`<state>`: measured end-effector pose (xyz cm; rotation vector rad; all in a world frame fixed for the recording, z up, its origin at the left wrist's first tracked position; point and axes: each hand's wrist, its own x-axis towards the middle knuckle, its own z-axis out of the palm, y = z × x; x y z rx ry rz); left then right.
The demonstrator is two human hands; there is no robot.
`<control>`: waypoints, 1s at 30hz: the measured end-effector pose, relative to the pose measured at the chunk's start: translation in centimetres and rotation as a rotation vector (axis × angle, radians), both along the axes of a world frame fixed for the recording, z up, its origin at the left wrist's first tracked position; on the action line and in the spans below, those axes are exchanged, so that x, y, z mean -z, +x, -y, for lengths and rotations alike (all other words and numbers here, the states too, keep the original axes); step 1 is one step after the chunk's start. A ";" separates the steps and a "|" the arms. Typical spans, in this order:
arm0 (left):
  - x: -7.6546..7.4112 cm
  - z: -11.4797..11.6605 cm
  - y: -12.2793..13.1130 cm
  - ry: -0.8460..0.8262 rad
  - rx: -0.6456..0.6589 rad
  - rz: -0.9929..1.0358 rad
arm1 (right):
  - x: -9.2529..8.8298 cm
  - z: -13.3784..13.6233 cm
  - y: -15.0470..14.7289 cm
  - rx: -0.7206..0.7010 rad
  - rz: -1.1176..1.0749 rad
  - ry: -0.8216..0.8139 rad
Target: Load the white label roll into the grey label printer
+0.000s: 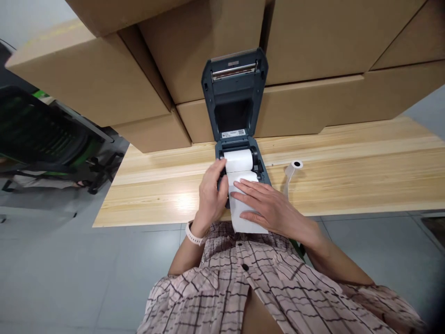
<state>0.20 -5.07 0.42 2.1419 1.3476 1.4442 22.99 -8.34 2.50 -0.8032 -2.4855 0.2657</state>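
A dark grey label printer (233,99) stands on the table with its lid raised. Inside it sits a roll of white labels (239,160), and a strip of label paper (239,222) runs from the roll toward me, past the table's front edge. My right hand (259,204) lies on the strip, fingers stretched out and slightly spread. At the printer's left side, my left hand (212,188) has its fingertips by the left end of the roll, thumb apart from the fingers. Its grip, if any, is partly hidden.
A small white paper roll (296,165) with a loose tail lies on the wooden table (347,171) right of the printer. Large cardboard boxes (313,41) are stacked along the back, close behind the lid. A dark office chair (41,130) stands at the left.
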 end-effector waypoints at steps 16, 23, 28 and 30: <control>0.5 7.9 0.9 0.234 0.144 -0.254 | -12.6 -23.0 -0.6 0.382 -0.797 -0.412; 1.2 9.0 -0.6 0.254 0.225 -0.204 | -5.1 -10.0 1.4 0.112 -0.638 -0.122; 1.8 9.1 -0.5 0.391 -0.082 0.068 | 0.7 -3.6 1.5 0.183 -0.483 -0.089; 1.3 7.6 -0.1 0.263 -0.209 0.210 | 1.8 -2.7 1.1 0.240 -0.483 -0.062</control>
